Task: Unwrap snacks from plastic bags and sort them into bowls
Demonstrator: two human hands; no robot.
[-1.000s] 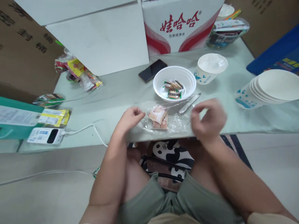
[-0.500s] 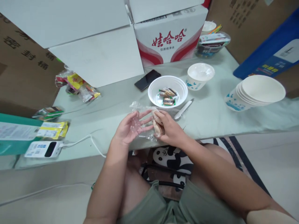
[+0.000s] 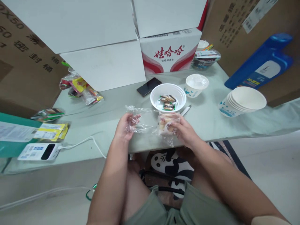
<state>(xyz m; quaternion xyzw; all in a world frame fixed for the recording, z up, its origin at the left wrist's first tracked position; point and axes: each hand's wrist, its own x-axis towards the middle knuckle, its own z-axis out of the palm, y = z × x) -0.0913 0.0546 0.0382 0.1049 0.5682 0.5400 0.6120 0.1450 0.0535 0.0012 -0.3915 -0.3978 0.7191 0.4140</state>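
My left hand (image 3: 127,126) is closed on one end of a clear plastic bag (image 3: 144,120), which stretches across toward the other hand. In my right hand (image 3: 184,128) is a wrapped snack (image 3: 168,123), pale with brown print or patches; its exact kind I cannot make out. The bag's far end meets the snack, but whether the snack lies inside the bag or beside it I cannot tell. Just beyond my hands stands a white bowl (image 3: 153,98) holding several small wrapped snacks (image 3: 168,101). A white utility knife (image 3: 186,111) lies by the bowl, partly hidden by my right hand.
Behind the bowl lie a phone (image 3: 149,86) and a paper cup (image 3: 196,85). Stacked paper cups (image 3: 242,101) and a blue bottle (image 3: 260,64) stand right. At left are a power bank (image 3: 38,151) with a cable and snack packets (image 3: 82,89). Boxes (image 3: 171,53) line the back.
My hands have moved apart, drawing the clear bag out between them. The wrapped snack has turned flatter toward me in my right hand. The camera view has shifted slightly.
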